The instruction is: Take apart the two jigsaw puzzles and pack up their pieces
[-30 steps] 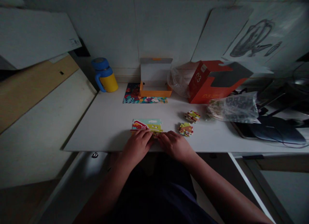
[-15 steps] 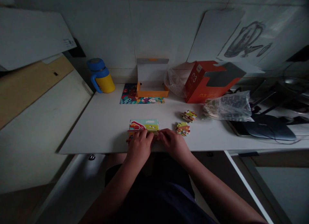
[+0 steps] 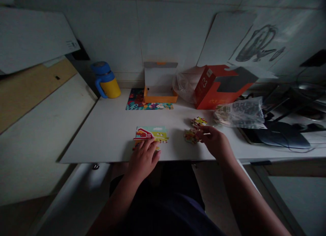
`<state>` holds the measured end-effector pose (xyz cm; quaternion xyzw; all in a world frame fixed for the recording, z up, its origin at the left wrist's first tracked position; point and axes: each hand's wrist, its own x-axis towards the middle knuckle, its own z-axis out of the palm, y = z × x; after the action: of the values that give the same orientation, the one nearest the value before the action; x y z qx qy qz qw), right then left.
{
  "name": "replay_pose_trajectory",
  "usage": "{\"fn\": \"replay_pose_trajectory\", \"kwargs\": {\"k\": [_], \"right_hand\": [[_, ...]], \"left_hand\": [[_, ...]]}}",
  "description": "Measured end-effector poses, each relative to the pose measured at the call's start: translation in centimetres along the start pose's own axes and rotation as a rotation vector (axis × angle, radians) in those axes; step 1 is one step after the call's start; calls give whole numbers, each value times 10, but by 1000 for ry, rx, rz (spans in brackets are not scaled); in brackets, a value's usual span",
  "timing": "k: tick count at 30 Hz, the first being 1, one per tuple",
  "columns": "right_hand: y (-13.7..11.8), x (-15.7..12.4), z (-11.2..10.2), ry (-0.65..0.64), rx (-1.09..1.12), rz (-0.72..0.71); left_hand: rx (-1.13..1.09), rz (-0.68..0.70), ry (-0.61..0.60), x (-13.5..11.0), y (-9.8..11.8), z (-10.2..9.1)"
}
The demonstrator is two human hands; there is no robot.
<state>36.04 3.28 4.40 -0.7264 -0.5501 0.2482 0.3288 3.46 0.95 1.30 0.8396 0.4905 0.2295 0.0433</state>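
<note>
Your right hand [image 3: 215, 141] left the puzzle [image 3: 151, 133] for the nearer pile [image 3: 190, 137] of two, fingers curled, pinch unclear; left hand [image 3: 144, 158] stayed, fingers flat together. One bag [image 3: 240, 113] lay just beyond.

Puzzle section [image 3: 151, 133] showed red barn, teal sky, yellow-green strip. Loose pieces [image 3: 191, 136] right of it were mixed yellow, red, green. Table [image 3: 112, 127] was white. Far-left jug [image 3: 105, 80]: blue lid and handle, yellow body. Far open box [image 3: 160, 84]: orange outside, white inside. Carton [image 3: 216, 90] right: red-orange, white "3".
</note>
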Motion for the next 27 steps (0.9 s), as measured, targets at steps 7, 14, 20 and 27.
{"fn": "replay_pose_trajectory", "kwargs": {"k": [7, 14, 20, 27], "right_hand": [[4, 5, 9, 67, -212, -177], [6, 0, 10, 131, -443, -399], [16, 2, 15, -2, -540, -489], [17, 6, 21, -56, -577, -457]], "left_hand": [[13, 4, 3, 1, 1, -1], [11, -14, -32, 0, 2, -2], [7, -14, -35, -1, 2, -1], [18, -17, -32, -1, 3, -1]]}}
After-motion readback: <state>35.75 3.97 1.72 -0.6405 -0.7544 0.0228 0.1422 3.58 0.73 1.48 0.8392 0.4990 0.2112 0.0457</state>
